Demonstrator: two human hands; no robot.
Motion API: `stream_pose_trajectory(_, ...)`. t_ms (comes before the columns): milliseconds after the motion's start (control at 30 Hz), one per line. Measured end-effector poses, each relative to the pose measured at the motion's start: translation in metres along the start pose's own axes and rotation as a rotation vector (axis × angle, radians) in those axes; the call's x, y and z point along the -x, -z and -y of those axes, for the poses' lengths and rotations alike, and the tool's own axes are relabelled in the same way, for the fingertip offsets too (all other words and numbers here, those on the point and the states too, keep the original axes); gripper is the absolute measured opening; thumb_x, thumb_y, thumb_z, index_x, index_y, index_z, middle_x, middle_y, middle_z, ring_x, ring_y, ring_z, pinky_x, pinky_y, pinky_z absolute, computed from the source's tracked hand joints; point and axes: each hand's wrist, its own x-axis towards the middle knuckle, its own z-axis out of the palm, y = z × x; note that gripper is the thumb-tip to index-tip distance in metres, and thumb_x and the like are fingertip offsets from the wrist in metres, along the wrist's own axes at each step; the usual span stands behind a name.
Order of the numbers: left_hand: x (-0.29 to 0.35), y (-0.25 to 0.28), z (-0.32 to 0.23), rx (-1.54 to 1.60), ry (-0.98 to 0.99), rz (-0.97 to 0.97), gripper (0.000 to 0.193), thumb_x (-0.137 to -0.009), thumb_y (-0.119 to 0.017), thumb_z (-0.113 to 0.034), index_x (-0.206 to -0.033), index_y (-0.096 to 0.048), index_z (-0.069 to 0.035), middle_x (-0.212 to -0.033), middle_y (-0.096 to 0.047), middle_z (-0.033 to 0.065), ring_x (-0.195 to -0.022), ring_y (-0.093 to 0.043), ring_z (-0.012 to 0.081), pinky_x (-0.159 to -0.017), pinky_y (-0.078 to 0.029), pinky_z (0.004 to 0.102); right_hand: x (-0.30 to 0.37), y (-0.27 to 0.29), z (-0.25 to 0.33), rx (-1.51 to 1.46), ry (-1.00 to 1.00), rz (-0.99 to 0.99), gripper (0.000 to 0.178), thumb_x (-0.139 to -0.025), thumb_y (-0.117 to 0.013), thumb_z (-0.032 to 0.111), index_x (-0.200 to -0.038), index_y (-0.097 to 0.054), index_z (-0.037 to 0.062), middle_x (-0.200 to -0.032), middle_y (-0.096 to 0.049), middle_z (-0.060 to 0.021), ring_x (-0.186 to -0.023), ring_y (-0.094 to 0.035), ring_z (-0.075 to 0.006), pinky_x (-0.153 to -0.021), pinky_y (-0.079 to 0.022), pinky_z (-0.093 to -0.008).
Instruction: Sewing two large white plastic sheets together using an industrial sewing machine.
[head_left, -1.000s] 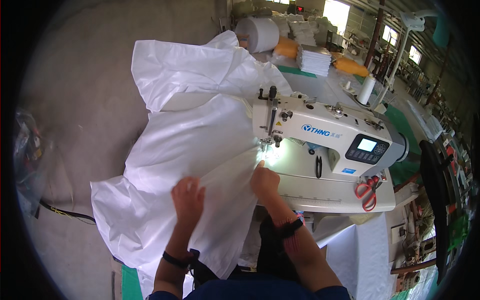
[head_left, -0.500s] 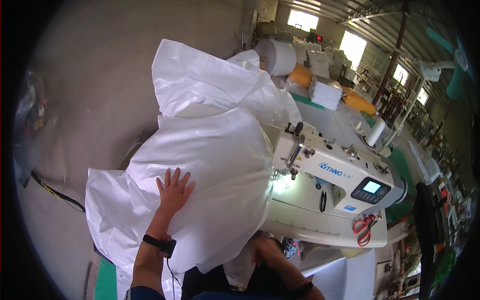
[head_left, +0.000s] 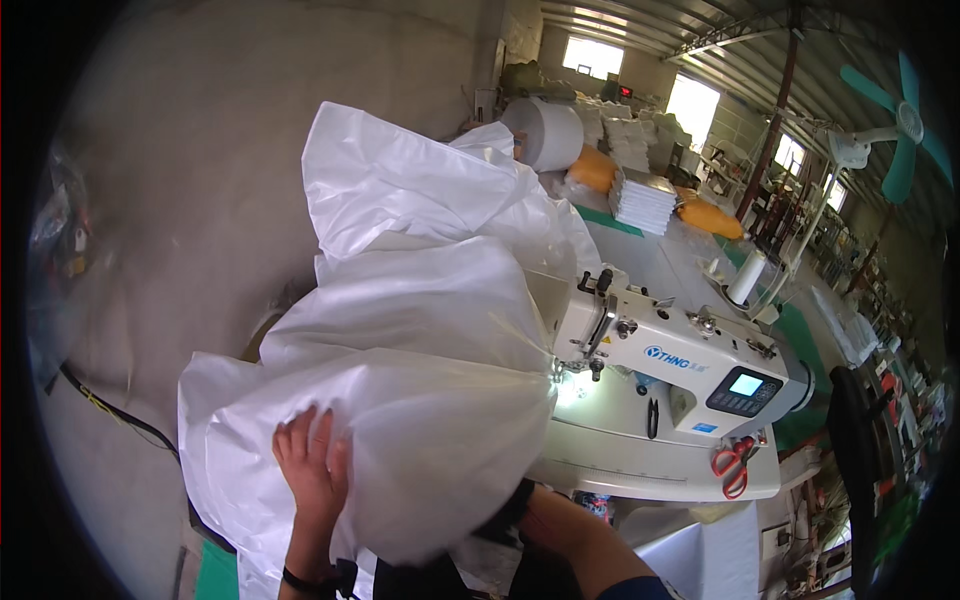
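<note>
A large white plastic-like sheet point(head_left: 430, 310), bunched and folded, spreads over the left side of the sewing machine table and down toward my lap. Its right edge gathers at the lit needle area of a white sewing machine point(head_left: 660, 345). My left hand point(head_left: 315, 462) lies on the near left part of the sheet, fingers apart and a little bent, with creases running from it. From the lower right comes my right forearm point(head_left: 575, 535); the hand goes under the sheet's near edge, so its fingers are hidden.
Black thread snips point(head_left: 653, 418) and red-handled scissors point(head_left: 734, 466) lie on the machine bed. A white thread cone point(head_left: 745, 277) stands behind the machine. Farther back are a large white roll point(head_left: 548, 133), stacked white sheets point(head_left: 640, 200) and a green fan point(head_left: 905, 125).
My left hand has slid back toward me and slightly left, wrinkling the sheet. My right hand has moved forward and passed beneath the sheet's near edge. The view has shifted slightly.
</note>
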Motion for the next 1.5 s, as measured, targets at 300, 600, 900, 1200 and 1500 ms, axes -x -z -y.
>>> stream_pose_trajectory(300,-0.092,-0.103,0.087,0.011,-0.005,0.508,0.063,-0.082,-0.058,-0.039,-0.14,-0.042,-0.021,-0.148,-0.035,0.0059,-0.14,-0.025,0.0302,-0.105,-0.009,0.0673,-0.126,0.057,0.032,-0.549,-0.236,-0.093,0.044,-0.089,-0.054,0.036,-0.122,-0.056,0.007,-0.125,-0.057,-0.0153,-0.118,-0.05,-0.0309,-0.1,-0.04,-0.0388)
stream_pose_trajectory(600,-0.169,-0.162,0.118,0.819,0.046,0.674,0.061,-0.086,-0.052,-0.035,-0.144,-0.036,-0.023,-0.149,-0.034,0.0021,-0.141,-0.023,0.0252,-0.11,-0.008,0.0589,-0.129,0.071,0.013,-0.419,-0.179,-0.105,0.046,-0.089,-0.053,0.037,-0.125,-0.054,0.0079,-0.125,-0.056,-0.0154,-0.118,-0.05,-0.0313,-0.102,-0.037,-0.0389)
stream_pose_trajectory(900,-0.147,-0.117,0.179,-0.029,-0.391,0.5,0.042,-0.096,-0.042,-0.035,-0.136,-0.047,-0.024,-0.145,-0.041,0.0003,-0.135,-0.036,0.0265,-0.111,-0.021,0.0503,-0.071,0.061,0.004,0.156,0.057,-0.017,0.049,-0.088,-0.055,0.039,-0.124,-0.055,0.0079,-0.128,-0.054,-0.0163,-0.121,-0.047,-0.033,-0.106,-0.033,-0.0423)
stream_pose_trajectory(1200,-0.093,0.005,0.01,0.863,-0.146,0.497,0.049,-0.089,-0.055,-0.044,-0.117,-0.063,-0.004,-0.116,-0.063,0.0157,-0.101,-0.058,0.0349,-0.094,-0.042,0.0381,0.096,0.059,0.058,0.092,0.102,-0.104,0.047,-0.084,-0.065,0.028,-0.122,-0.056,0.0027,-0.127,-0.054,-0.0165,-0.12,-0.049,-0.035,-0.101,-0.039,-0.0441)
stream_pose_trajectory(1500,0.028,-0.02,-0.078,-0.431,-0.503,0.044,0.046,-0.077,-0.063,-0.022,-0.119,-0.053,-0.004,-0.096,-0.058,0.0141,-0.1,-0.057,0.0286,-0.092,-0.039,0.0472,0.176,0.017,0.079,-1.327,-0.84,0.169,0.036,-0.097,-0.051,0.028,-0.12,-0.054,0.0005,-0.107,-0.065,-0.0168,-0.096,-0.065,-0.0274,-0.085,-0.053,-0.0373)
